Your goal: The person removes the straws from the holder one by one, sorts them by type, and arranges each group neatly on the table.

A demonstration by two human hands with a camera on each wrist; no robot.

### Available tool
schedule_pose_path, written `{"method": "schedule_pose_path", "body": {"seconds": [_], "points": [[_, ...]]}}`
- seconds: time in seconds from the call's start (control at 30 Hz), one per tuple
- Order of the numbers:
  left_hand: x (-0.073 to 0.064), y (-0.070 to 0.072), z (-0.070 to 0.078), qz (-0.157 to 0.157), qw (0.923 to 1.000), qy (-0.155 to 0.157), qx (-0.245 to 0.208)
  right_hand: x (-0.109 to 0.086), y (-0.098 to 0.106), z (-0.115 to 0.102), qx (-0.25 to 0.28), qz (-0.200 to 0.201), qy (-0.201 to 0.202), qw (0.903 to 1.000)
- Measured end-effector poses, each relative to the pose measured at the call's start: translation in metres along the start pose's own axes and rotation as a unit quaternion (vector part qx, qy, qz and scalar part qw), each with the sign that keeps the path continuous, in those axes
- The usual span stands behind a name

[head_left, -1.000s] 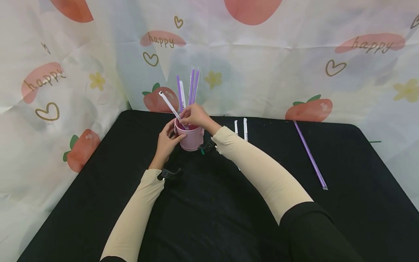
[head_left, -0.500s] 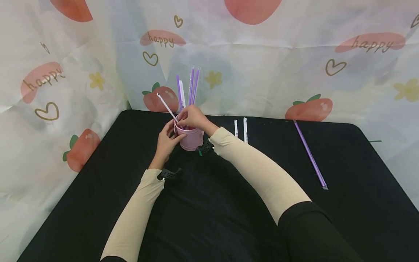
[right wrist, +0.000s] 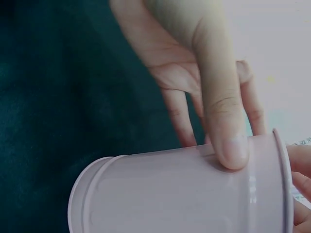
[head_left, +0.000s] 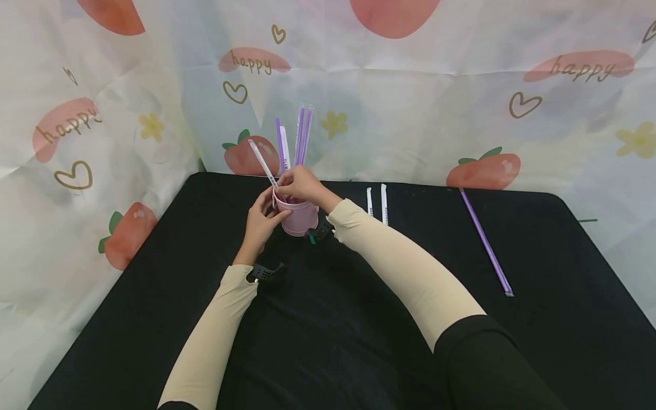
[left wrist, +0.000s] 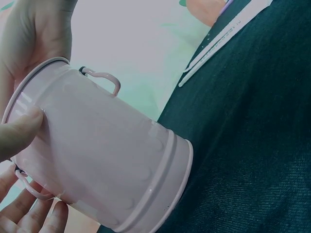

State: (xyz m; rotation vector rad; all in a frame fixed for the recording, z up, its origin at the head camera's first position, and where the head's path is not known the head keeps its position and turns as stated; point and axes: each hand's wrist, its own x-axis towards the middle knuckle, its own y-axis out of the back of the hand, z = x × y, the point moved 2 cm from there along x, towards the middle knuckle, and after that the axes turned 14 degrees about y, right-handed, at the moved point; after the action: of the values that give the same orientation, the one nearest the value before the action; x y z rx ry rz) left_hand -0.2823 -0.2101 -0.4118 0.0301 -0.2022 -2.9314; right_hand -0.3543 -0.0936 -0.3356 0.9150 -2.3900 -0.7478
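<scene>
A small pink metal bucket (head_left: 299, 221) with side handles stands on the black-covered table. My left hand (head_left: 258, 225) grips its left side, the thumb pressing the wall just below the rim; the left wrist view shows this thumb (left wrist: 22, 133) too. Over the bucket's mouth, my right hand (head_left: 306, 187) pinches a white paper-wrapped straw (head_left: 262, 159) that leans to the left. Its lower end is hidden by the fingers and rim. Behind that hand, several purple straws (head_left: 306, 134) and a white wrapped one (head_left: 285, 145) stand upright in the bucket.
Two white wrapped straws (head_left: 384, 204) lie right of the bucket, partly covered by the right sleeve. Farther right, a purple straw or straws in clear wrap (head_left: 487, 242) lies on the table. A printed cloth backdrop (head_left: 410, 125) hangs behind the table's back edge.
The white straw in my right hand first dips leftward, then its top swings slightly up again. The right hand shifts a little lower at the bucket's mouth. My left hand stays put.
</scene>
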Motion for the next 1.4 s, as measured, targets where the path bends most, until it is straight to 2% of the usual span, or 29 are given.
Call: {"method": "schedule_pose_path", "body": {"seconds": [0.1,0.27,0.37,0.53,0.77,1.17,1.4], "points": [[-0.001,0.000,0.002,-0.002,1.0000,0.004,-0.001,0.000,0.001,0.001,0.041,0.007,-0.018,0.9990],[-0.012,0.000,0.017,-0.017,0.9997,0.011,-0.013,0.001,0.004,0.004,0.105,0.020,-0.048,0.9932],[-0.018,-0.001,0.024,-0.021,0.9997,0.009,-0.011,0.000,0.006,0.005,0.157,0.037,-0.066,0.9848],[-0.020,-0.002,0.026,-0.020,0.9997,0.010,-0.007,0.000,0.009,0.007,0.212,0.068,-0.084,0.9714],[-0.020,-0.001,0.026,-0.020,0.9998,0.009,-0.001,0.001,0.012,0.007,0.225,0.108,-0.078,0.9651],[-0.019,-0.002,0.025,-0.012,0.9999,0.010,-0.005,-0.002,0.026,0.005,0.220,0.151,-0.028,0.9633],[-0.019,-0.002,0.025,-0.016,0.9998,0.005,-0.010,-0.001,0.035,-0.001,0.241,0.176,-0.027,0.9539]]}}
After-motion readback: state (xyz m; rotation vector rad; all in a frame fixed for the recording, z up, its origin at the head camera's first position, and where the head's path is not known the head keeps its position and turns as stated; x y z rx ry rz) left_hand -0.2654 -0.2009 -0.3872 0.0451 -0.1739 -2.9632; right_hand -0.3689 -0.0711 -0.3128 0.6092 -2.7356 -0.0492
